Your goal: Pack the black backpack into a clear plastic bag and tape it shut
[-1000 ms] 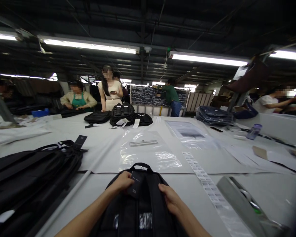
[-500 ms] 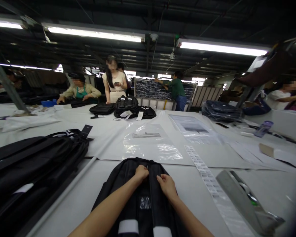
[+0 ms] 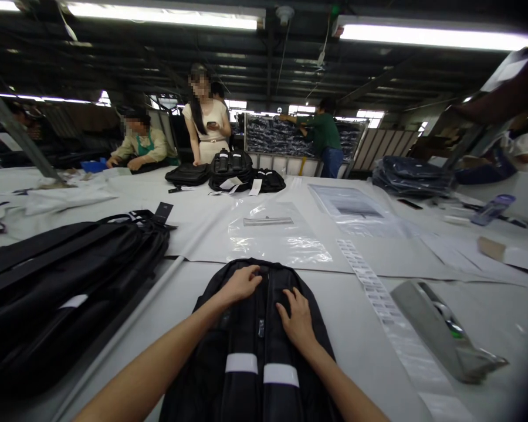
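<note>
Black backpack (image 3: 245,334): long axis fore-aft, top away. Left hand (image 3: 243,282) curled, hold unclear; right hand (image 3: 297,319) half-spread, gripping nothing visible. Clear bag (image 3: 281,237) beyond; label strip (image 3: 367,281) right.

Your white table (image 3: 352,328) spread across the frame. On it, your black backpack (image 3: 245,328) lay at lower centre, with a pile of black bags (image 3: 83,264) at left. You had a clear plastic sheet (image 3: 277,231) mid-frame, a label strip (image 3: 372,287) and grey tool (image 3: 431,328) at lower right, and plastic-wrapped dark bags (image 3: 409,176) at upper right.
</note>
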Demonstrator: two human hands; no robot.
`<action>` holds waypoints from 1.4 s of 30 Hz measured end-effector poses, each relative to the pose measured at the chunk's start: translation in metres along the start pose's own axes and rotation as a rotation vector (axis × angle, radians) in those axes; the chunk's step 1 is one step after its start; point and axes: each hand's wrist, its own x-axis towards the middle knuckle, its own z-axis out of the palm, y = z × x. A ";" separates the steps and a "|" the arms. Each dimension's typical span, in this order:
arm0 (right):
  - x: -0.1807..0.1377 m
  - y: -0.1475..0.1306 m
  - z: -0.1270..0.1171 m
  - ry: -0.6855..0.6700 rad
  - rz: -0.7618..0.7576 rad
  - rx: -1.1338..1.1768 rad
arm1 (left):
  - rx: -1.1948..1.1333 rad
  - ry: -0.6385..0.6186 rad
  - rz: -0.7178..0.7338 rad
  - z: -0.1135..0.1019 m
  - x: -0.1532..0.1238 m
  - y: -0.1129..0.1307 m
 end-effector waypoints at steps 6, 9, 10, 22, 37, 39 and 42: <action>0.015 0.001 -0.014 -0.186 0.018 0.038 | 0.410 -0.241 0.379 0.021 -0.132 -0.044; 0.019 -0.002 -0.015 -0.260 0.059 0.022 | 0.515 -0.341 0.461 0.037 -0.141 -0.067; 0.018 -0.004 -0.015 -0.278 0.074 0.014 | 0.521 -0.343 0.492 0.038 -0.135 -0.072; 0.013 -0.021 -0.021 -0.292 0.120 -0.024 | 0.669 -0.140 0.629 0.050 -0.191 -0.069; -0.151 -0.008 -0.108 -0.158 -0.427 -0.119 | 0.786 -0.159 0.555 0.019 -0.171 -0.055; -0.149 0.000 -0.107 -0.172 -0.470 -0.128 | 0.782 -0.136 0.572 0.035 -0.185 -0.059; -0.164 0.016 -0.109 -0.205 -0.526 -0.110 | 0.850 -0.099 0.575 0.070 -0.205 -0.076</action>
